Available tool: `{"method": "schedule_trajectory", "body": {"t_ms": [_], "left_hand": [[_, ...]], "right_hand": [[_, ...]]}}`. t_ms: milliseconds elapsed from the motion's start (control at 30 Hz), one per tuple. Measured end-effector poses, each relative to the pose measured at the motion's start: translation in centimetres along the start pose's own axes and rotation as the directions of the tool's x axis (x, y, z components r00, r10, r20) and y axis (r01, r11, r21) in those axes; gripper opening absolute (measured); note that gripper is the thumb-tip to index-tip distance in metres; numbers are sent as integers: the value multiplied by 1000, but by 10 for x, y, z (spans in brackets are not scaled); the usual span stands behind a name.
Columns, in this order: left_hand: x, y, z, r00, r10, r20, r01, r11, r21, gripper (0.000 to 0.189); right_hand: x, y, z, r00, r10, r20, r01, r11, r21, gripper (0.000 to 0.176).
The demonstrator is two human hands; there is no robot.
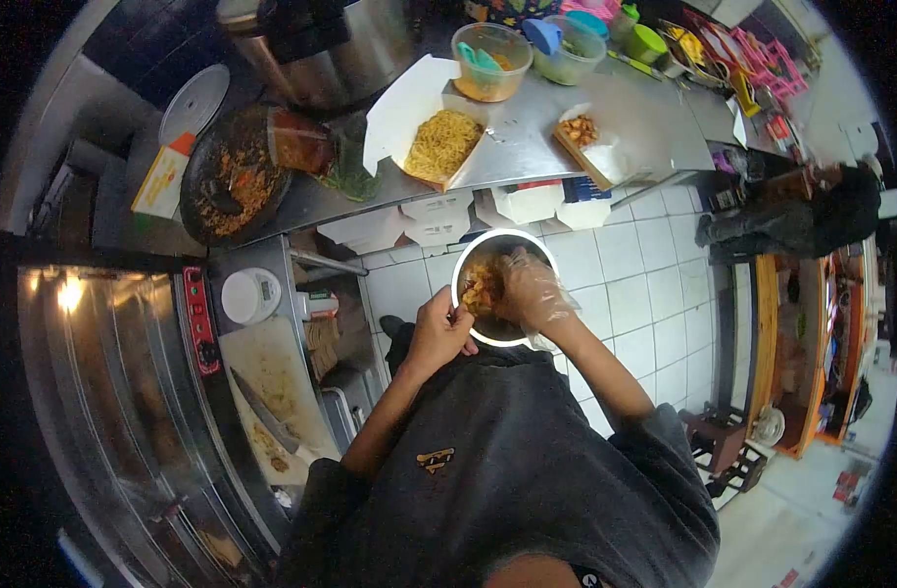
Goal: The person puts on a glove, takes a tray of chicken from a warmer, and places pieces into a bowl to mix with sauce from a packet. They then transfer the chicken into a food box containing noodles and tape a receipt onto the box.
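A round bowl with a white rim (pixel 458 282) is held in front of my body. My left hand (pixel 442 331) grips its near left edge, with the thumb at the rim and the fingers around the outside. Brown chunks of food (pixel 482 286) lie inside the bowl on its left side. My right hand (pixel 529 292), in a clear plastic glove, reaches down into the bowl beside these chunks. Its fingers look curled, and the fingertips are hard to see, so what they hold is hidden.
On the steel counter stand an open box of noodles (pixel 442 145), a smaller box with browned pieces (pixel 579 130), a tub (pixel 491 82) and a dark wok (pixel 190 196). A knife (pixel 262 407) lies on the cutting board (pixel 306 407) at left. Another person (pixel 811 218) is at far right.
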State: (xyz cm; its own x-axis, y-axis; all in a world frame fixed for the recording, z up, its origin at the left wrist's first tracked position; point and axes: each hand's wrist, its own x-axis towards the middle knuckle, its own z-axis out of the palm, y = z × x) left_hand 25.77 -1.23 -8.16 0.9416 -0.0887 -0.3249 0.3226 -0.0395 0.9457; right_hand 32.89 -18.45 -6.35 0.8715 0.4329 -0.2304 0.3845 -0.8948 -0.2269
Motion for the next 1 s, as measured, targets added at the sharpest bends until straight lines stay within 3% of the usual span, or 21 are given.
{"method": "schedule_trajectory", "body": {"t_ms": [100, 233, 300, 433, 467, 533, 567, 667, 700, 800, 867, 900, 933, 967, 1000], "left_hand": [[2, 4, 0, 1000, 3, -12, -4, 993, -115, 10], [5, 5, 1, 1000, 0, 1, 0, 997, -77, 7], [7, 6, 1, 1000, 21, 19, -20, 999, -44, 7], [11, 9, 3, 999, -21, 36, 24, 996, -86, 7], [10, 8, 4, 998, -48, 49, 54, 989, -137, 8], [12, 11, 4, 999, -41, 28, 44, 993, -110, 8], [12, 12, 5, 999, -34, 14, 35, 996, -81, 8], [12, 13, 5, 999, 34, -16, -34, 999, -24, 8], [12, 14, 5, 999, 36, -11, -36, 999, -21, 8], [10, 15, 7, 997, 73, 4, -73, 994, -79, 8], [10, 15, 7, 996, 85, 12, -86, 993, 77, 7], [7, 16, 7, 996, 84, 12, -84, 993, 80, 7], [4, 19, 8, 999, 53, -5, -54, 999, -5, 7], [3, 21, 9, 1000, 23, -22, -25, 995, -95, 7], [3, 19, 8, 999, 23, -26, -26, 995, -97, 7]], "right_hand": [[-7, -7, -39, 999, 46, 5, -46, 983, 175, 53], [-2, 0, -25, 987, -115, -108, 129, 982, 137, 49], [1, -9, -15, 983, -125, -132, 119, 991, -55, 40], [11, 10, 1, 965, -182, -191, 189, 982, 19, 26], [8, 5, -15, 964, -186, -190, 193, 981, 21, 26], [3, -3, -47, 1000, -23, -21, 24, 998, 59, 26], [-2, 0, -53, 993, -69, -99, 78, 993, 94, 26], [-4, -4, -60, 988, -146, -58, 149, 987, 53, 27], [-5, -4, -46, 977, -175, -124, 178, 984, 10, 30], [9, -13, -25, 963, -176, -205, 170, 984, -49, 30], [15, -10, -22, 965, -179, -193, 180, 984, -8, 27], [15, -10, -26, 982, -154, -112, 157, 987, 20, 27], [14, -9, -30, 991, -130, -30, 131, 990, 47, 26], [12, -3, -34, 978, -162, -129, 178, 976, 127, 28], [8, 5, -38, 978, -166, -128, 182, 975, 125, 28]]}}
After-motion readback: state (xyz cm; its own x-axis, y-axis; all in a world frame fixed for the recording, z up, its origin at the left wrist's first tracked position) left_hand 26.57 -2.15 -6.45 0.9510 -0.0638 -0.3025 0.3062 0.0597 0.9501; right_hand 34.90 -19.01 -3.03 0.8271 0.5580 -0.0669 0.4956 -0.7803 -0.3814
